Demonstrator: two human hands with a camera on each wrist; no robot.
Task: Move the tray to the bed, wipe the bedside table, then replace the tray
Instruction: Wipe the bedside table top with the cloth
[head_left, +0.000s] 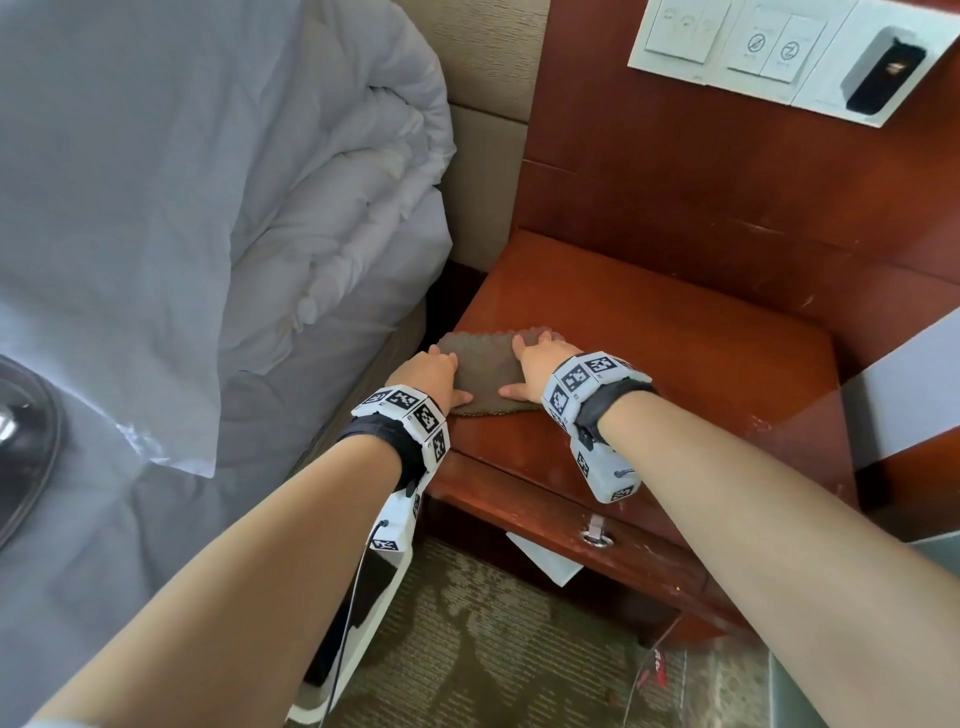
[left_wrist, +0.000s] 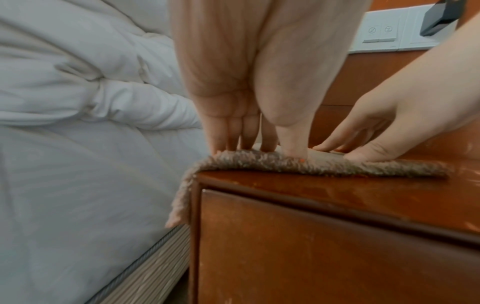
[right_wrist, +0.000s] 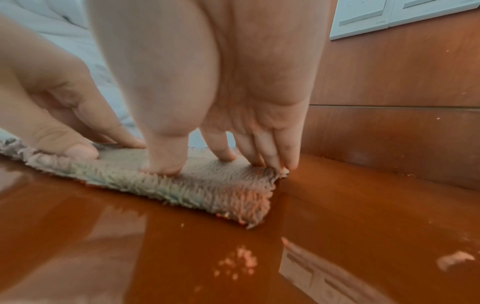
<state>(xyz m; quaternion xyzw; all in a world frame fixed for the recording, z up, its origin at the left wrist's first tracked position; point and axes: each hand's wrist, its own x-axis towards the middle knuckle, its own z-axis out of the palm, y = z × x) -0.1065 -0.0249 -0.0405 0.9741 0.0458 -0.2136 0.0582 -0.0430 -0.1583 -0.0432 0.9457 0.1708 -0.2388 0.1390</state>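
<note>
Head view: both hands press flat on the cloth

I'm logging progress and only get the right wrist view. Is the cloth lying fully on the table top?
Observer: No. In the left wrist view, one corner of the cloth hangs over the edge of the bedside table on the bed side.
Operator: Is the tray off the table?
Observer: The head view shows no tray on the top. A dark object, likely the tray, lies on the bed, cut off by the frame.
Operator: Where on the top is the cloth?
Observer: In the head view it sits at the front corner nearest the bed. The top to its right and behind it is uncovered.
</note>
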